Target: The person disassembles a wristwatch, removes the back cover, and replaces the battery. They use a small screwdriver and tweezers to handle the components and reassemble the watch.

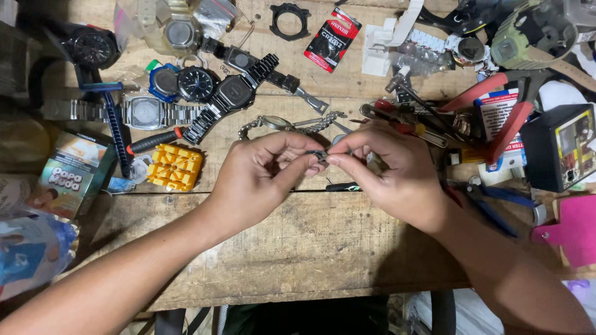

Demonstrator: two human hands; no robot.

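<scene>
At the far left of the worn wooden workbench (310,248) lies a green printed cardboard box (71,177), with a blue disposable razor (112,121) beside it and a yellow ribbed plastic block (176,166) a little further in. Behind these rests a silver steel-bracelet wristwatch (146,111), then a black metal-bracelet digital wristwatch (233,93).

The left hand (257,177) comes next, its thumb and forefinger closed narrowly on one end of a small dark metal watch part (318,154), held in the air just above the bench at the middle of the view. The right hand (391,170) meets it from the other side, thumb and forefinger tips pinched on the opposite end, the other fingers curled loosely. The part is mostly hidden by the fingertips, so its exact shape cannot be told.

It looks light, rigid and smooth, likely to slip or spring away if pinched loosely. Gripping it by its ends with the fingertips, close over the bench, seems the safest hold.

Further right lie red-handled pliers (496,111) and a black box-shaped device (559,146).
</scene>
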